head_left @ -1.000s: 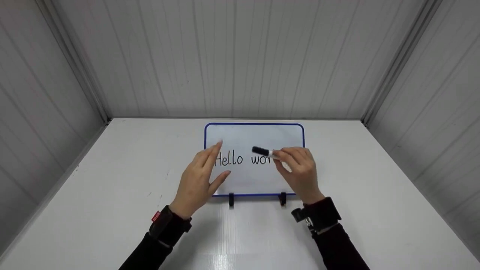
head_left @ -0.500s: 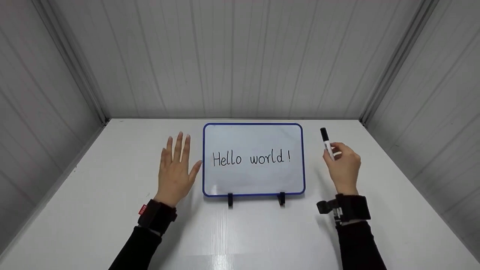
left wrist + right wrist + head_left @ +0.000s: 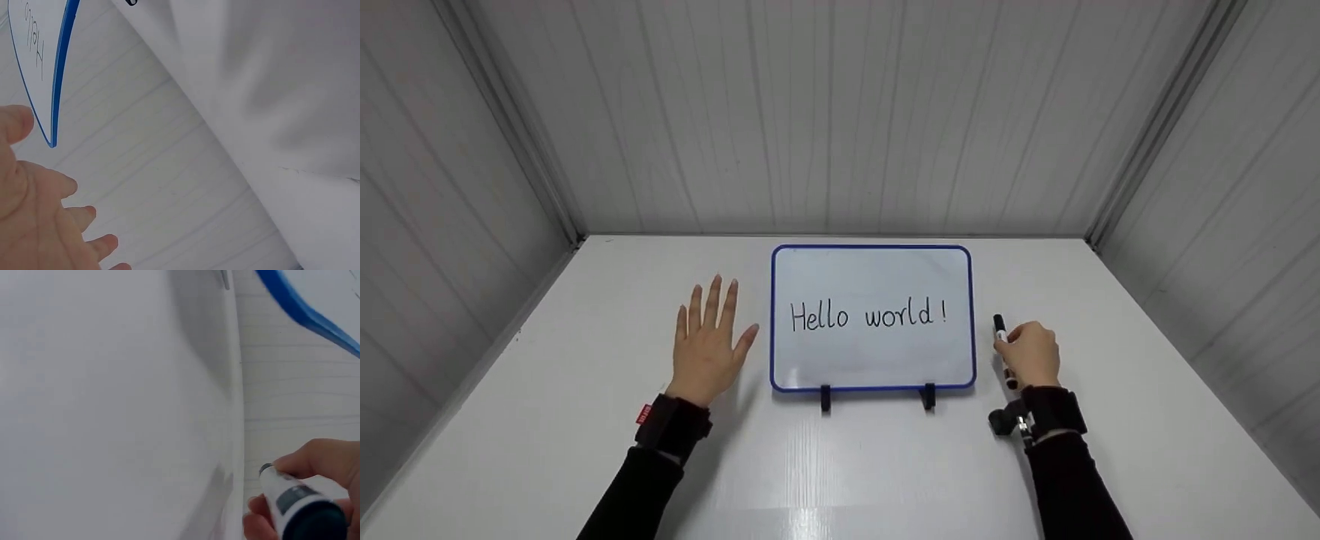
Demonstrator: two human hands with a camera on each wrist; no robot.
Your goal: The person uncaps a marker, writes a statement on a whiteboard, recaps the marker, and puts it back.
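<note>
Whiteboard [image 3: 873, 318] reading "Hello world!" stands propped on the desk [image 3: 547, 420]. Right hand [image 3: 1032, 358], just right of the whiteboard, fingers curled round a black marker [image 3: 1000, 331], tip lifted clear. Left hand [image 3: 707, 349] left of the whiteboard, fingers straight, spread, holding nothing.

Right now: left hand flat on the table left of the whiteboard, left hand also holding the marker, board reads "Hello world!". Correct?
One error: the marker is in the right hand, right of the whiteboard, as the head view shows. The left hand holds nothing, fingers straight, on the table left of the board. The text does read "Hello world!".
</note>
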